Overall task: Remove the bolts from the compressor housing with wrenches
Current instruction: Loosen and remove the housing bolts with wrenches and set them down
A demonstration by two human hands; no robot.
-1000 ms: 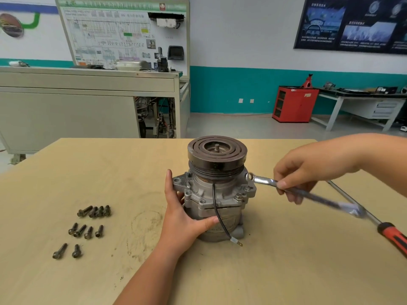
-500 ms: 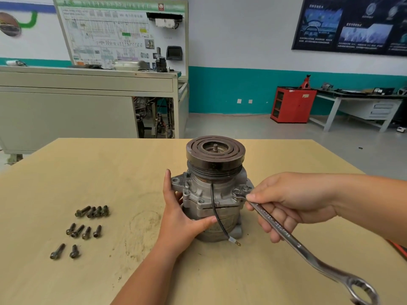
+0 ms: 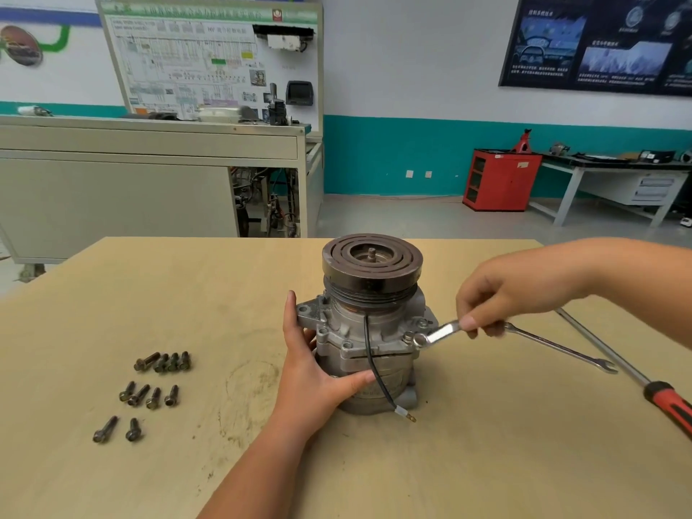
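The grey compressor housing (image 3: 365,346) stands upright on the wooden table (image 3: 486,462), its dark pulley (image 3: 372,264) on top and a black wire hanging down its front. My left hand (image 3: 318,372) grips the housing's left side, thumb across the front. My right hand (image 3: 501,294) pinches a silver combination wrench (image 3: 524,337). The wrench's ring end sits on a bolt (image 3: 417,340) at the flange's right front, and its handle points right. Several removed bolts (image 3: 149,391) lie in loose rows on the table to the left.
A long screwdriver with a red and black handle (image 3: 670,406) lies on the table at the right, just beyond the wrench's open end. Behind the table stand a grey training bench, a red cabinet (image 3: 500,179) and a white workbench.
The wrench handle swung from pointing toward me back out to the right, its ring end still at the flange bolt. My right hand rose with it. My left hand kept its hold.
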